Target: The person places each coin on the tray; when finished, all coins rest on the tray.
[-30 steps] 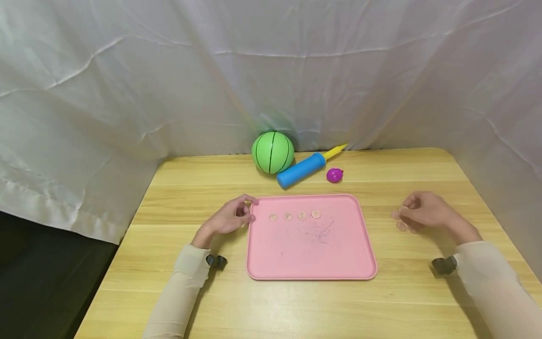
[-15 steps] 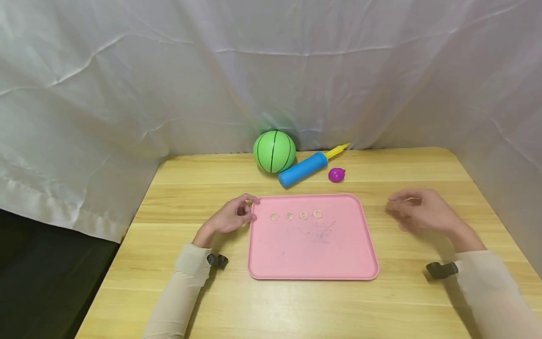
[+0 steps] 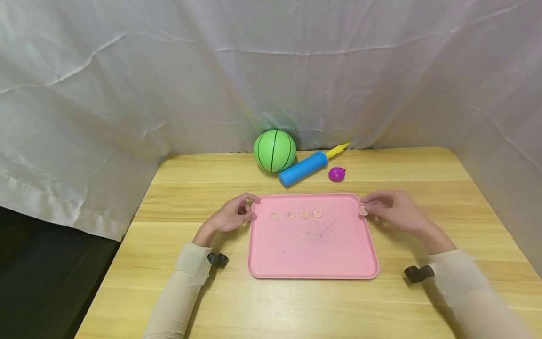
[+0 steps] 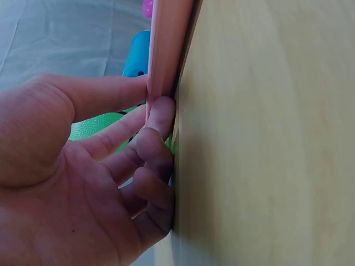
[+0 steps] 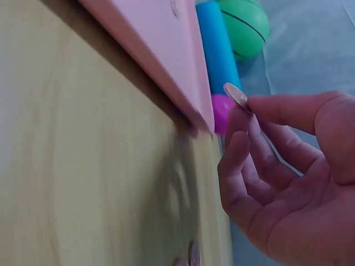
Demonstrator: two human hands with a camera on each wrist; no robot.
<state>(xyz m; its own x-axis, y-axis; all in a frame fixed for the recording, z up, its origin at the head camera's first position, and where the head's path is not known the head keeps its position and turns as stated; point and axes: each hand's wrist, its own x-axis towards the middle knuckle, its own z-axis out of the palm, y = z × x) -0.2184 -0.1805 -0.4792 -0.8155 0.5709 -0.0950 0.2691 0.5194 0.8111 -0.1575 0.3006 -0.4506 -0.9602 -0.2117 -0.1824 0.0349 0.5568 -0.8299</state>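
Note:
In the head view a pink tray [image 3: 313,259] lies on the table, with a row of copper-coloured coins [image 3: 303,214] near its far edge. My left hand [image 3: 228,216] grips the tray's left rim near the far corner; thumb and fingertips meet at that rim in the left wrist view. Between thumb and fingertip my right hand [image 3: 395,210] pinches one coin [image 5: 236,95], held above the tray's right edge. Other coins [image 5: 194,255] rest on the table below the right hand, partly cut off in the right wrist view and hidden in the head view.
Behind the tray are a green ball [image 3: 275,150], a blue pump [image 3: 304,168] with a yellow nozzle, and a small purple balloon-like object [image 3: 337,174]. A pale curtain [image 3: 271,70] hangs along the table's back and sides.
My right hand has picked up a coin from the pile on the right and carried it leftward to the tray's right edge. My left hand stays at the tray's rim.

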